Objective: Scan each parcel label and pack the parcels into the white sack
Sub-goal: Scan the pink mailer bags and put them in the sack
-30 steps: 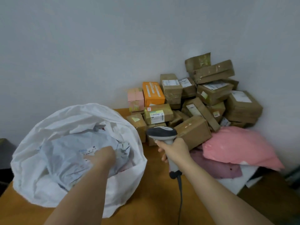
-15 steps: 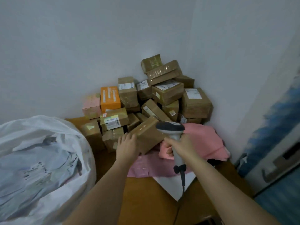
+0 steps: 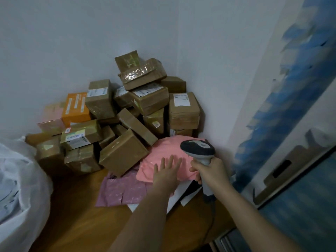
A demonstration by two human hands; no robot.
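- Left hand (image 3: 166, 174) out flat, fingers (image 3: 171, 160) straight and a little spread, over the near end of the pink bag (image 3: 163, 161); whether they touch it, I can't quite tell.
- A flat hand like that looks set to press or slide the soft bag, I'd say, rather than pinch it.
- Right hand (image 3: 209, 171), just right of the pink bag, curled tight round the handle of the scanner (image 3: 198, 149); its dark head is tipped over the bag, which reads to me as ready to shoot a label.
- The pink bag itself: a soft, puffy mailer, smooth, no label on the face we can see, so it may need turning over first.
- Under it, a crumpled mauve bag (image 3: 120, 190) and some white envelopes (image 3: 183, 190), flat on the desk (image 3: 78, 215).
- Behind and left of the pink bag, the heap of boxes (image 3: 145, 100) climbs into the wall corner, brown taped cartons, several with white labels, plus one orange box (image 3: 76, 108).
- Far left of the pink bag, well apart, the white sack (image 3: 20, 188) stands with its mouth open, grey parcels inside.
- Plenty left to pack, by the look of that heap.
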